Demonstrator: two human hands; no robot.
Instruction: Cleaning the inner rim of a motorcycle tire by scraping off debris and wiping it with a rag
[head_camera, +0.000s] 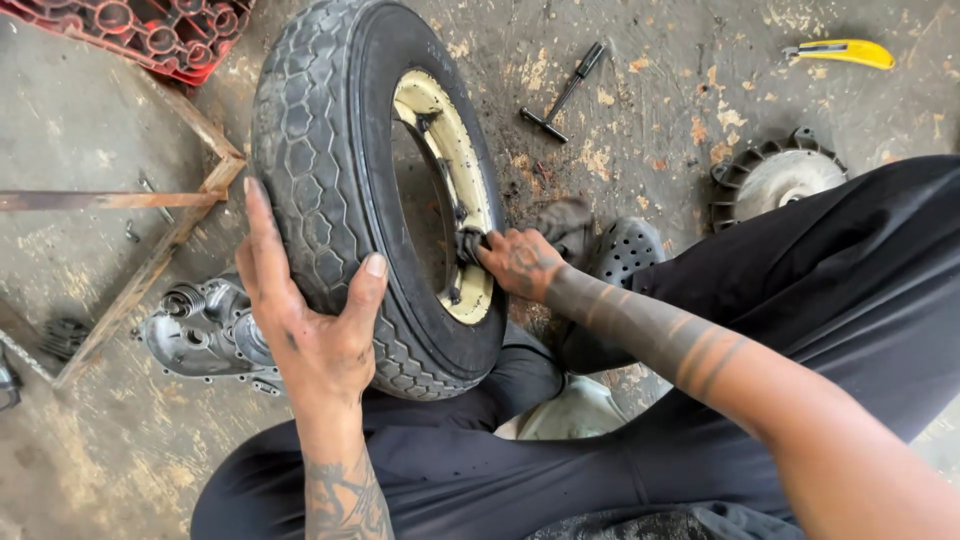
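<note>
Small tyre (330, 170) on a cream-yellow rim (455, 150) stands upright on the concrete floor (640, 110), centre frame, wedged against the person's dark trouser legs.

Left hand (315, 320), at 7 o'clock from the tyre's centre: palm flat on the tread, fingers spread wide, thumb hooked over the sidewall edge. Steadying, not pinching.

Right hand (520, 262), at 4 o'clock on the rim: fingertips pressed together on a small dark part (470, 243) at the rim's inner edge. What that part is, cannot tell.

Around:
- Grey metal engine casing (205, 330) on the floor, 8 o'clock, just behind the left hand.
- Black T-handle wrench (563, 92) at 1 o'clock, well apart.
- Yellow utility knife (845, 52) at 2 o'clock, far corner.
- Finned round metal part (775, 180) at 3 o'clock, beside the right knee.
- Red crate (150, 30) at 11 o'clock.
- Rusty angle-iron frame (150, 215) at 9 o'clock.
</note>
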